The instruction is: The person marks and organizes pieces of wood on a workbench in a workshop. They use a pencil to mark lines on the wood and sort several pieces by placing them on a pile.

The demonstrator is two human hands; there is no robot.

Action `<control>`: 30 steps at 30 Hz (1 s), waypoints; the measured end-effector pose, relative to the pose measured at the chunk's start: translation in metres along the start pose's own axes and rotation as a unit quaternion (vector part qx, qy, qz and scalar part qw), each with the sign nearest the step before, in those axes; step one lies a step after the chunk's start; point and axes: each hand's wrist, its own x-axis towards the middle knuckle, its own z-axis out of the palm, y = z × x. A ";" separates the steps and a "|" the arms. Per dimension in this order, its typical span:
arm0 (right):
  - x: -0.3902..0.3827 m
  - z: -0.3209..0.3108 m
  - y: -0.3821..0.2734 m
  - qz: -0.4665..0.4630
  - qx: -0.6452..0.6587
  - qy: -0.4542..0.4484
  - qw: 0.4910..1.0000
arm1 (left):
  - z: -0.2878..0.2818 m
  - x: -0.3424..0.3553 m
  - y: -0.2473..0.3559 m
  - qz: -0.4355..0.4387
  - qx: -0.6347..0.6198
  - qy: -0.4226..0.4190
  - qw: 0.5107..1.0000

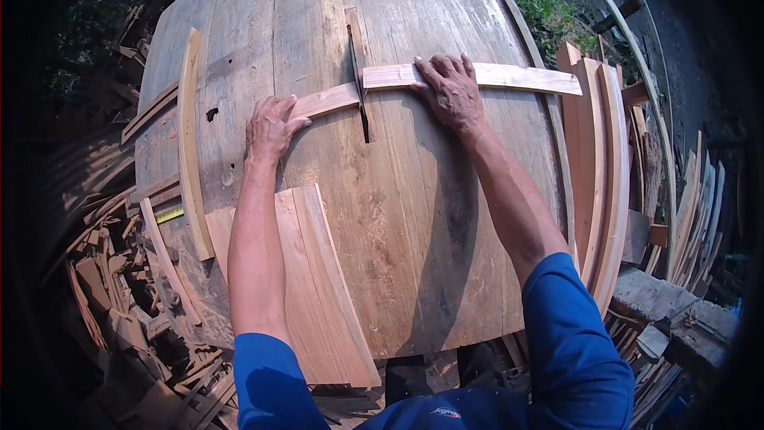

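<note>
A saw blade [356, 64] stands up through a slot in the worn wooden saw table [318, 151]. My left hand [270, 126] is closed on the outer end of a short wooden piece [330, 100], its thumb laid along the near edge. To the right of the blade, a longer pale wooden strip [525, 77] reaches past the table's right edge. My right hand [450, 89] grips it from above, fingertips over its far edge. The inner ends of both pieces meet at the blade, the right one slightly farther away. Whether they are fully separate I cannot tell.
Planed boards [318, 287] lie at the table's front left, beside a long wooden batten [189, 143]. A yellow tape measure [169, 214] sits at the left edge. Boards [593, 159] lean upright along the right side. Scrap wood [119, 295] is heaped at the left.
</note>
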 end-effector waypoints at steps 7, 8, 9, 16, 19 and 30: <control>0.004 0.009 -0.008 0.096 -0.064 0.064 0.991 | -0.059 -0.033 0.007 0.020 0.095 0.028 0.995; 0.004 0.009 -0.006 0.122 -0.082 0.064 0.987 | -0.075 -0.044 0.011 0.048 0.119 0.082 0.988; 0.002 0.008 -0.002 0.133 -0.110 0.072 0.982 | -0.094 -0.062 0.025 0.034 0.116 0.087 0.989; -0.043 -0.024 -0.004 0.122 -0.155 -0.024 0.980 | -0.183 -0.398 0.080 -0.026 -0.041 0.067 0.997; -0.101 -0.049 0.016 0.138 -0.049 -0.036 0.989 | -0.185 -0.652 0.136 -0.326 -0.066 0.033 0.943; -0.284 -0.212 -0.094 0.143 0.027 -0.190 0.971 | -0.158 -0.980 0.312 -0.488 -0.084 -0.318 0.809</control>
